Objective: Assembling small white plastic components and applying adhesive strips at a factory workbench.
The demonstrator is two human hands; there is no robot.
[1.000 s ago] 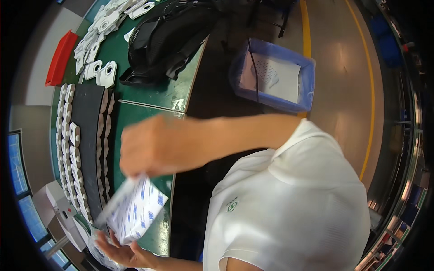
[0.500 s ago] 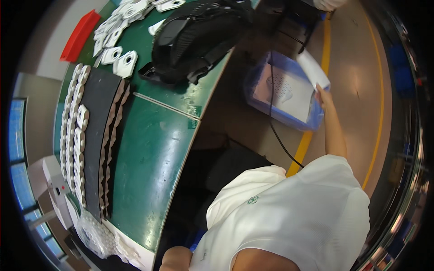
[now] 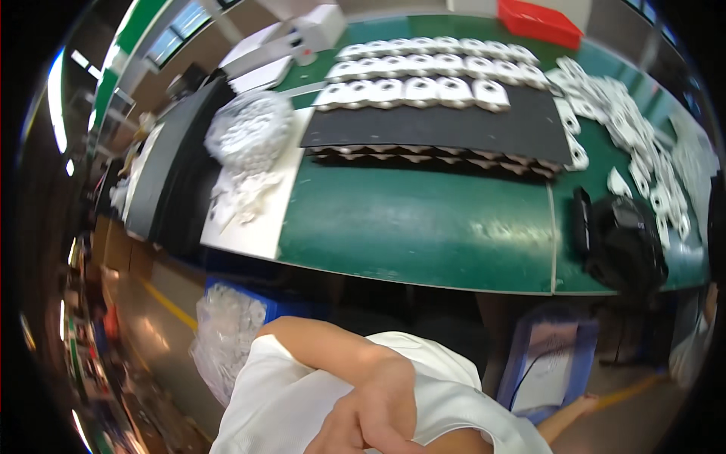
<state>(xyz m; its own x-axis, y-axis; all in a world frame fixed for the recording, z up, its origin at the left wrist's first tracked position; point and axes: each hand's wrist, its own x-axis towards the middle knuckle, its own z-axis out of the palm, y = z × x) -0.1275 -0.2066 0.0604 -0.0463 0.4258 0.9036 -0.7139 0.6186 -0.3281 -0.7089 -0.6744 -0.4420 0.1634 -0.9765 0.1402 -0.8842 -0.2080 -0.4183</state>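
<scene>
My left hand (image 3: 370, 412) is raised close in front of my white shirt at the lower edge. Its fingers are bent but apart, with nothing seen between them, and their tips are cut off. Low on the right, my right hand (image 3: 584, 404) is small and blurred beside a blue-lined bin (image 3: 514, 363). Nothing shows clearly in it, and its fingers cannot be made out. Inside the bin lies a pale sheet (image 3: 546, 378) with a dark pattern. Neither hand touches the green table (image 3: 408, 227).
Rows of white plastic parts with round holes (image 3: 420, 92) stand on stacked black boards (image 3: 431, 129). More such parts (image 3: 616, 113) lie heaped at right, near a black bag (image 3: 624, 242) and a red tray (image 3: 538, 23). Bubble wrap (image 3: 249, 129) and a bagged bin (image 3: 227, 325) are at left.
My head has turned left, so the table now spans the view. The white sheet that my right hand held no longer shows in it. My left hand has come into view.
</scene>
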